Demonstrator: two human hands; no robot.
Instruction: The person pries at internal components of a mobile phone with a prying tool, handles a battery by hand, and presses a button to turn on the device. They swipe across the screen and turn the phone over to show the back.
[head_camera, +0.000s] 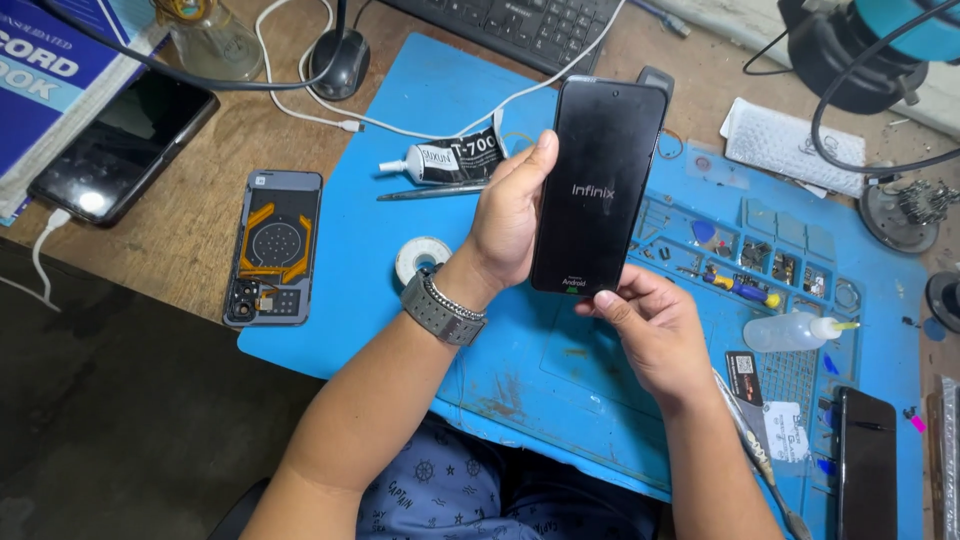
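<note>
Looking down from the head view, one black smartphone (600, 185) is seen held upright over the blue silicone work mat (440, 90), its glossy screen lit with a boot logo. The left hand (508, 215) is closed around the phone's left edge, thumb laid along the glass, and a grey wristband with one beaded bracelet (445, 308) is worn on that wrist. The right hand (655, 335) is cupped loosely under the phone's bottom edge, fingers half curled and thumb tip touching the lower rim.

Left of the mat, on the bare wooden desk, one opened phone back (273, 248) is laid flat, copper-coloured flex and a round coil exposed. Further left, a second dark phone (125, 145) is lying with a white cable plugged in. On the mat, behind the left hand, one soft black glue tube (455, 158) and one white tape roll (422, 256) are found. At the mat's right side, one clear squeeze bottle (795, 332) is lying, and another black phone (866, 462) is placed at the lower right corner.
</note>
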